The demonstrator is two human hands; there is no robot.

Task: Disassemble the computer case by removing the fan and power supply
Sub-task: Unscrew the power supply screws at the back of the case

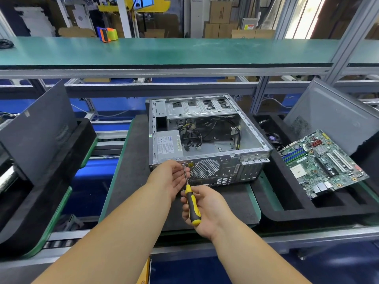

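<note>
Both hands were at the case's rear panel. Our right hand gripped the yellow-and-black screwdriver by its handle, fingers curled round it. Shaft ran up and slightly left, tip on a screw at the panel's upper left, beside the round fan grille. Our left hand was relaxed, palm up, fingers loosely steadying the shaft. Computer case lay on its side on a dark foam pad, open side up, long axis running away from us. Power supply sat in the near-left corner. Motherboard lay tilted in the tray on the right.
</note>
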